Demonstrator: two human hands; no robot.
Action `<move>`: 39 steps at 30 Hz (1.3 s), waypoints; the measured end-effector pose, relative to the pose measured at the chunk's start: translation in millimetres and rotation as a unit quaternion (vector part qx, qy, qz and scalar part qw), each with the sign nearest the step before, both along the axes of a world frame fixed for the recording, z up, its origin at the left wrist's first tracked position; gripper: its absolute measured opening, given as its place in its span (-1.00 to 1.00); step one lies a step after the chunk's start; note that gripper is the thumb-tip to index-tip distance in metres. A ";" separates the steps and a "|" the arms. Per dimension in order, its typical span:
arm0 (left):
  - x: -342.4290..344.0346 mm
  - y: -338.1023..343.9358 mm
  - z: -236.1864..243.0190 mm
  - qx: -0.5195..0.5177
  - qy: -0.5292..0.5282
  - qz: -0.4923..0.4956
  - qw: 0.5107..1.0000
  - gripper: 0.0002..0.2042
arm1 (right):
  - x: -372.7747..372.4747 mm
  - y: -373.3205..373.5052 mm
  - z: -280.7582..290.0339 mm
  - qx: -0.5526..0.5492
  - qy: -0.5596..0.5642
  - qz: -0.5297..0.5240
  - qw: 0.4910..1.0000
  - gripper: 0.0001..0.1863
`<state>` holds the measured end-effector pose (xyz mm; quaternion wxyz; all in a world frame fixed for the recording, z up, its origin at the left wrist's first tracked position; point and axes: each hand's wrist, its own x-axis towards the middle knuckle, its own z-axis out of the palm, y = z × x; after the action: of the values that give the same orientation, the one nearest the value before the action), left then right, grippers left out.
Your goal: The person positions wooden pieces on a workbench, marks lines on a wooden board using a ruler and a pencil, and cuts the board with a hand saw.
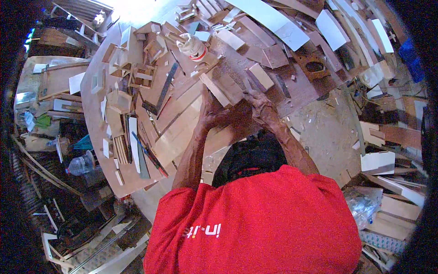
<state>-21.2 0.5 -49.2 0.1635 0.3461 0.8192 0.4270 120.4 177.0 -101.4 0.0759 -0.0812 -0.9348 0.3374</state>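
Close to the table's near edge, a small brown wooden piece with a pale strip along its left side lies between my hands. My left hand is closed around its lower left part, the fingers mostly in shadow. Bent fingers of my right hand press against its lower right edge; their tips are hard to make out. Just beyond the piece stands a white plastic container with a red band. A pale wood block lies to the right of the piece.
The brown worktable carries small open wooden boxes at left, a dark metal square, thin strips and sawdust. White panels and a board with an oval hole lie at right. Offcuts and a plastic bag crowd the floor.
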 end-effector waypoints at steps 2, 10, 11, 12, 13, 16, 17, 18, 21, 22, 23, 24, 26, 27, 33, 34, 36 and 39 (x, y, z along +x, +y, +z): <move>-0.7 -1.3 -2.7 0.006 -0.004 0.001 1.000 0.08 | 0.6 -0.5 2.3 0.002 0.004 -0.001 1.000 -0.30; -2.3 -2.9 -9.9 0.006 -0.025 0.010 1.000 0.05 | 0.0 -1.9 7.1 -0.014 0.052 -0.005 0.999 -0.37; -1.7 -2.7 -9.5 -0.005 -0.049 0.017 0.999 0.05 | -0.9 -2.7 7.6 -0.011 0.056 -0.008 0.998 -0.37; -1.5 -2.1 -9.3 -0.002 -0.062 0.017 0.998 0.05 | -2.5 -3.9 8.0 -0.008 0.051 -0.016 0.999 -0.37; -1.2 -1.5 -9.4 0.003 -0.068 0.018 0.997 0.05 | -3.9 -5.1 8.4 -0.006 0.045 -0.024 0.999 -0.37; -2.1 0.2 -11.6 0.014 -0.055 0.018 0.998 0.05 | -14.9 -7.7 8.0 -0.002 0.038 -0.035 0.999 -0.38; -2.7 0.3 -12.8 0.010 -0.037 0.018 0.999 0.06 | -19.4 -7.8 7.0 0.001 0.016 -0.034 0.999 -0.46; -4.3 0.9 -14.2 -0.006 -0.002 0.017 1.000 0.08 | -23.6 -6.9 5.2 0.001 -0.007 -0.032 0.999 -0.53; -5.3 -1.1 -17.3 0.000 -0.016 0.009 1.000 0.12 | -44.2 -3.8 -6.2 0.003 0.024 -0.036 0.999 -0.59; -5.5 -2.4 -17.6 0.002 -0.015 0.004 1.000 0.12 | -52.9 -2.3 -11.9 0.005 0.050 -0.039 0.998 -0.58; -5.4 -3.2 -17.9 0.004 -0.014 -0.001 1.000 0.13 | -60.1 -0.4 -18.5 -0.007 0.086 -0.022 0.996 -0.59; -5.6 -4.5 -18.0 -0.004 0.013 -0.007 1.000 0.13 | -66.6 1.9 -25.6 -0.019 0.121 -0.006 0.992 -0.60; -6.0 -5.6 -19.3 -0.007 0.006 -0.010 1.000 0.13 | -75.8 3.6 -40.0 -0.170 0.062 -0.005 0.983 -0.60; -5.8 -5.5 -20.6 -0.003 -0.029 -0.006 1.000 0.13 | -79.1 2.7 -46.6 -0.305 -0.035 -0.020 0.951 -0.60; -9.1 -6.8 -27.8 0.002 -0.056 -0.002 0.998 0.10 | -93.7 6.8 -56.9 -0.123 -0.021 0.018 0.992 -0.57; -8.9 -6.5 -27.3 -0.008 -0.038 0.006 0.999 0.11 | -96.4 7.2 -53.3 -0.083 0.000 0.017 0.996 -0.55; -7.6 -4.8 -24.1 0.043 -0.077 0.024 0.996 0.13 | -100.1 8.9 -42.5 -0.019 -0.041 0.006 0.999 -0.50; -4.8 -5.0 -14.7 0.007 -0.032 0.027 0.999 0.13 | -86.4 12.7 -18.1 0.028 0.025 0.018 0.999 -0.42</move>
<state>-26.0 -4.6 -63.9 0.1759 0.3113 0.8192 0.4484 34.0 189.7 -119.5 0.0955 -0.0536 -0.9429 0.3146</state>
